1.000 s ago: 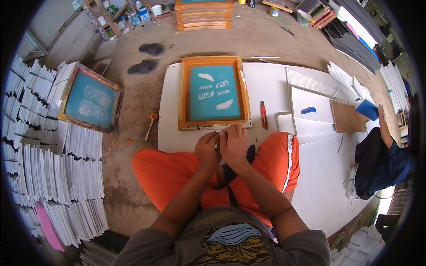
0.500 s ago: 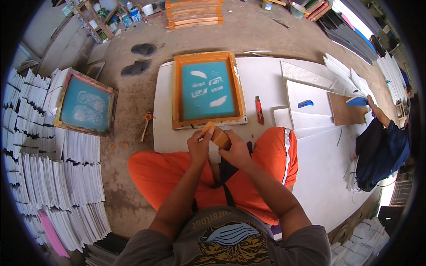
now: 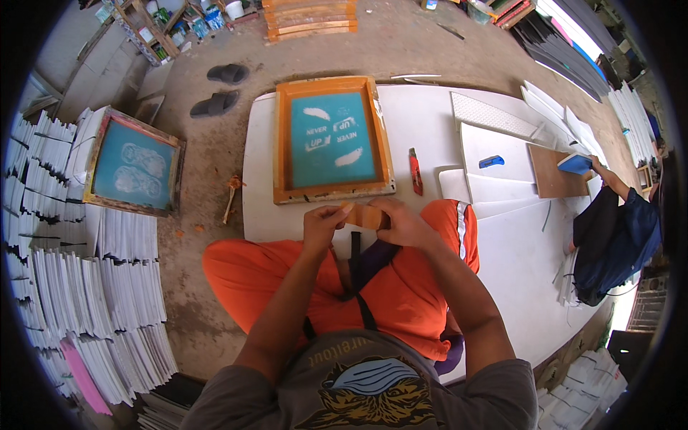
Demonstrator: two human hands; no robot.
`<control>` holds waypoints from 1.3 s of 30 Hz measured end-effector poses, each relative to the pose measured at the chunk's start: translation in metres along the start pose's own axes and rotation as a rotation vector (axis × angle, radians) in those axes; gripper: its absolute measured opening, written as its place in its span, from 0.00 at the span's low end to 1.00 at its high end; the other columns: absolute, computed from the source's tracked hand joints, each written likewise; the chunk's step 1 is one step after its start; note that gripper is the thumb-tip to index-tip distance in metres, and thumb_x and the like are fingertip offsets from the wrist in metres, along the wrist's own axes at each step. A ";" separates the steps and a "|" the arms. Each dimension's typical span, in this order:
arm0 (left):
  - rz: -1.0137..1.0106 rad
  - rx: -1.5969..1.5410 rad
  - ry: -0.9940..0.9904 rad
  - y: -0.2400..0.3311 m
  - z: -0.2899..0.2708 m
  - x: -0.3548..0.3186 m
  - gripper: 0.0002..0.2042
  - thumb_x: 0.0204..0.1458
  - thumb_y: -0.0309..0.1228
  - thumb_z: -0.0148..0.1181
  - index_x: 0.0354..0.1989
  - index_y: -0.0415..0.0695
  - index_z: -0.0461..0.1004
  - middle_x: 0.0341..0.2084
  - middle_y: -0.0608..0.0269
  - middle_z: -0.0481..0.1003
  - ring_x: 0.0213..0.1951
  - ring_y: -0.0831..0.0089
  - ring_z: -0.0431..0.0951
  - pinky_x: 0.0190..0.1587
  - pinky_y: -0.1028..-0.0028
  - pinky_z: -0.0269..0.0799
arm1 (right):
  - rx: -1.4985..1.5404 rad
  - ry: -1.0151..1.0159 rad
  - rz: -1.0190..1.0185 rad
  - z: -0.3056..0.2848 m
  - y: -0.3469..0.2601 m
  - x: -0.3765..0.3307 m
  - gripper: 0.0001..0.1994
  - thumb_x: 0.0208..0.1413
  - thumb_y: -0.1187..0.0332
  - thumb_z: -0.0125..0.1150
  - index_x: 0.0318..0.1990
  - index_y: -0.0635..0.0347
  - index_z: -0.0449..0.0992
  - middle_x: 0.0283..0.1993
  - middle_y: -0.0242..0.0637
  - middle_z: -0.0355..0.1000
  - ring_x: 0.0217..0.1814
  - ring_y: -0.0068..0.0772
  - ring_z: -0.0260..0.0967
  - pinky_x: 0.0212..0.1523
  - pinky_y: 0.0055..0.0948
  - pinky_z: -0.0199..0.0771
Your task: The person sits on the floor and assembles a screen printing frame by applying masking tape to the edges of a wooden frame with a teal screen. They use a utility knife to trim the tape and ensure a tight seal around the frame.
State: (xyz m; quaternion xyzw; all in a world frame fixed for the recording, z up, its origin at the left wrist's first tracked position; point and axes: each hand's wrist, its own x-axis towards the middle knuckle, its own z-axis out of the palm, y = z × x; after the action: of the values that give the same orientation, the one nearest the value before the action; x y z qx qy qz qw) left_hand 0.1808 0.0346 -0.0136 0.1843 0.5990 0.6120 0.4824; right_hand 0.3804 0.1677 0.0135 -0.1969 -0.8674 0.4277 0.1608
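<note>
— Holding what?
— One brown tape roll (image 3: 365,216), pinched between left hand (image 3: 322,226) and right hand (image 3: 403,223), fingers closed on it, over the lap.
— Frames?
— Two: one (image 3: 331,140) at twelve o'clock on the counter (image 3: 430,122), one (image 3: 133,163) at ten. Two sandals (image 3: 220,89).

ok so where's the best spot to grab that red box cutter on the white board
Probably the middle of the red cutter, pinched across its narrow width from above. It lies flat and lengthwise on the white board, right of the orange screen frame, with both long sides free.
</note>
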 end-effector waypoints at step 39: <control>-0.001 -0.111 0.091 -0.166 0.011 0.029 0.15 0.56 0.36 0.76 0.39 0.34 0.85 0.28 0.67 0.81 0.26 0.82 0.75 0.32 0.80 0.71 | -0.213 -0.475 0.427 0.006 0.104 0.014 0.18 0.65 0.57 0.62 0.51 0.62 0.81 0.45 0.48 0.81 0.51 0.46 0.79 0.53 0.42 0.77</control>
State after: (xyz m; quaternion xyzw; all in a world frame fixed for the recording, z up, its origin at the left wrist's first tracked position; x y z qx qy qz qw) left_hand 0.2374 0.0337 -0.1723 0.1291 0.5853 0.6519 0.4644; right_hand 0.3869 0.2279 -0.0724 -0.2845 -0.8597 0.3927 -0.1605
